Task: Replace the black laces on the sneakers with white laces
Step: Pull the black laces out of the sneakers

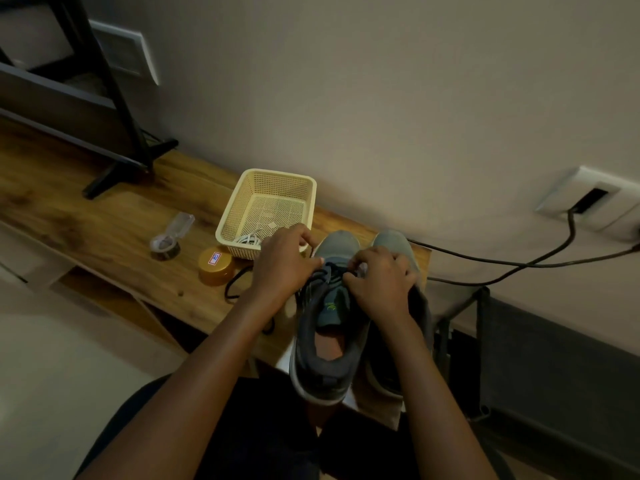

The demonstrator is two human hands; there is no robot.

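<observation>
A person's left hand and right hand, fingers curled, pinch the black lace at the eyelets of a grey mesh sneaker, just in front of a cream perforated plastic basket on a wood-grain table. Its twin sneaker stands beside it, right of the basket. Coiled white laces lie in the basket's near corner. A round gold lid sits near the basket's front left corner.
</observation>
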